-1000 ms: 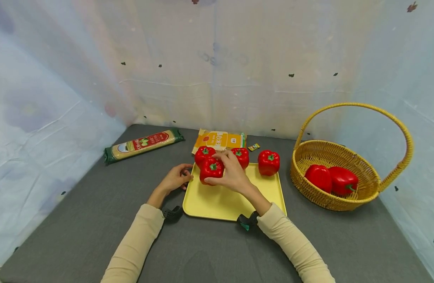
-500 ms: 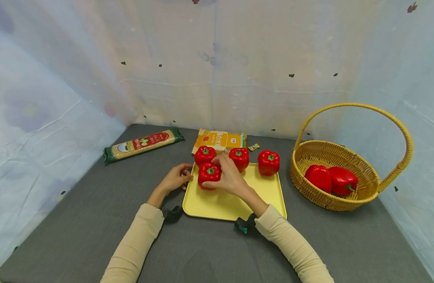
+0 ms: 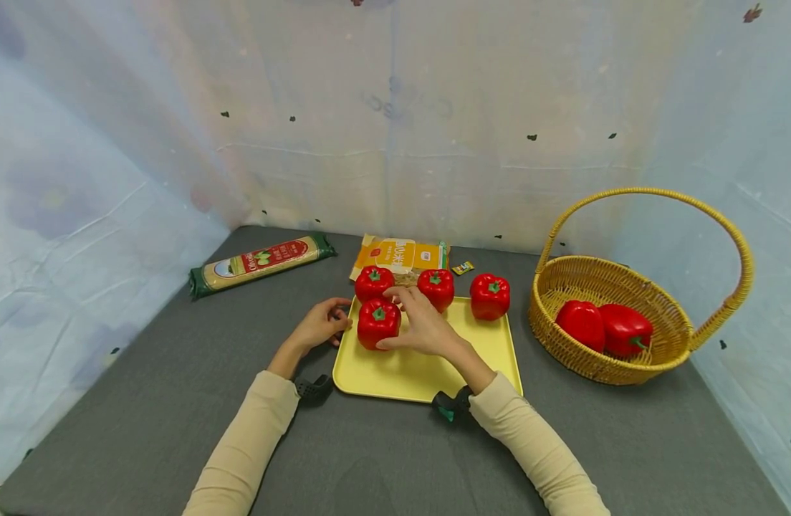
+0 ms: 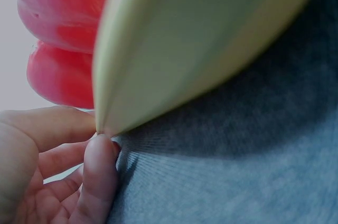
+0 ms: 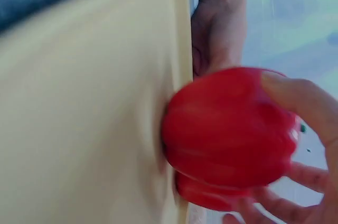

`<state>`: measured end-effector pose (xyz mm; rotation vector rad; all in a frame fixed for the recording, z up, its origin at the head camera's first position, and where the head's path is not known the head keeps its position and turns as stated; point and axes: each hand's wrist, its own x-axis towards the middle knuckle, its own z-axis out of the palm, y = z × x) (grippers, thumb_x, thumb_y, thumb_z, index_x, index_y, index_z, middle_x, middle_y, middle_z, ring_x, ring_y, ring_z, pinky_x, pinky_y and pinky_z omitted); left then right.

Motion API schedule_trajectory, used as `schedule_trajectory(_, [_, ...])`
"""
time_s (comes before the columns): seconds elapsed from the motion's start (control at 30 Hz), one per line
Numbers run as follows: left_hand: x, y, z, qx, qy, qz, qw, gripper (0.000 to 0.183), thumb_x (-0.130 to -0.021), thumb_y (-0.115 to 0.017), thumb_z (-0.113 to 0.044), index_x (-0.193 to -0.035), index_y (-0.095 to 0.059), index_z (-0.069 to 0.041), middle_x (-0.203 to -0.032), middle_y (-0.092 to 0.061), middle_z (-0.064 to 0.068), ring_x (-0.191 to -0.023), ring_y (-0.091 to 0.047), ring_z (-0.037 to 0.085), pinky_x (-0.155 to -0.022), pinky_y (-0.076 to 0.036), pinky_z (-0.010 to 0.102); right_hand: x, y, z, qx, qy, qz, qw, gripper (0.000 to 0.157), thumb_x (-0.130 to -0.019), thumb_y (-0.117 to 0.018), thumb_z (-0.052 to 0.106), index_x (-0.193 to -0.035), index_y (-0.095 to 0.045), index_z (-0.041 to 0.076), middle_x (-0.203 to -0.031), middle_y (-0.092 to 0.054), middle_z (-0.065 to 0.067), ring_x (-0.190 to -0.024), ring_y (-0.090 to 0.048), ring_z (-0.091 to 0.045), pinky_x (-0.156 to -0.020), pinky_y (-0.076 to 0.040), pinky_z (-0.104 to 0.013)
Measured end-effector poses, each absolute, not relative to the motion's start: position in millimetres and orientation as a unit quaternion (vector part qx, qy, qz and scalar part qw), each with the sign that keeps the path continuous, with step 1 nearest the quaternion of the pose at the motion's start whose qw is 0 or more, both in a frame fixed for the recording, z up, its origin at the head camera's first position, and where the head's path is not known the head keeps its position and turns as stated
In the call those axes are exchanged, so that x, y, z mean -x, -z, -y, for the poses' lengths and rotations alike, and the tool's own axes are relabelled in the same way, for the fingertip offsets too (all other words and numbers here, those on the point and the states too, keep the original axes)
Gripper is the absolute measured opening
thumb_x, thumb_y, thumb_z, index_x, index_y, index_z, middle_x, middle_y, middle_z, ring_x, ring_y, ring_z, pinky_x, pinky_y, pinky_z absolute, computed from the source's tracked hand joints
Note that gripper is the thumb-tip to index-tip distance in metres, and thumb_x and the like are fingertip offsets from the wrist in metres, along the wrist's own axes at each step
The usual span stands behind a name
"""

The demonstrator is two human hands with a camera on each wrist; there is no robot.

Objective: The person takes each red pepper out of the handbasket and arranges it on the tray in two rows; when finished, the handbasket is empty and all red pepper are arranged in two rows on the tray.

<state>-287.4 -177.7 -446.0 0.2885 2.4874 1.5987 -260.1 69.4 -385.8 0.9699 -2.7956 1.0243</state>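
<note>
Curving round the front red pepper [image 3: 377, 326], right fingers [image 3: 403, 293] touch it.

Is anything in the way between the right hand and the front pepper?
Nothing visible. The thumb of the right hand lies directly across the front pepper, with no object in between. The back-left pepper stands behind it, out of the way.
</note>
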Motion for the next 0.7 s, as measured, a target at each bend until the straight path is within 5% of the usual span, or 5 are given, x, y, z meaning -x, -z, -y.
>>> schedule_trajectory(0.3, [287.0,444.9,178.3,-0.097,-0.544,-0.828,0.093,0.047,-0.091,-0.059,-0.010,-0.133,-0.043,0.003,-0.089,-0.054,0.016,-0.065,-0.053,0.017,-0.051,-0.052,0.026,268.1,387.4,-79.8,-0.309,-0.329,0.889,-0.073,0.076,-0.067,-0.084,0.031,-0.127,-0.044,0.003,-0.105,-0.061,-0.009,-0.091,-0.062,-0.025,-0.073,-0.052,-0.030])
schedule_trajectory(0.5, [278.0,429.0,173.4,-0.094,-0.535,-0.833,0.101,0.046,-0.092,-0.055,-0.004,-0.134,-0.040,0.008,-0.093,-0.053,0.023,-0.067,-0.053,0.019,-0.053,-0.052,0.028,268.0,391.3,-75.3,-0.310,-0.345,0.883,-0.069,0.071,-0.070,-0.083,0.026,-0.125,-0.044,0.001,-0.100,-0.063,-0.011,-0.087,-0.064,-0.025,-0.071,-0.053,-0.027])
schedule_trajectory(0.7, [288.5,446.3,179.1,-0.097,-0.540,-0.831,0.094,0.044,-0.093,-0.054,-0.005,-0.134,-0.041,0.005,-0.090,-0.053,0.016,-0.065,-0.053,0.018,-0.052,-0.052,0.029,267.3,392.3,-66.7,-0.312,-0.343,0.883,-0.069,0.073,-0.071,-0.082,0.026,-0.127,-0.043,0.001,-0.100,-0.064,-0.011,-0.086,-0.064,-0.023,-0.071,-0.052,-0.028])
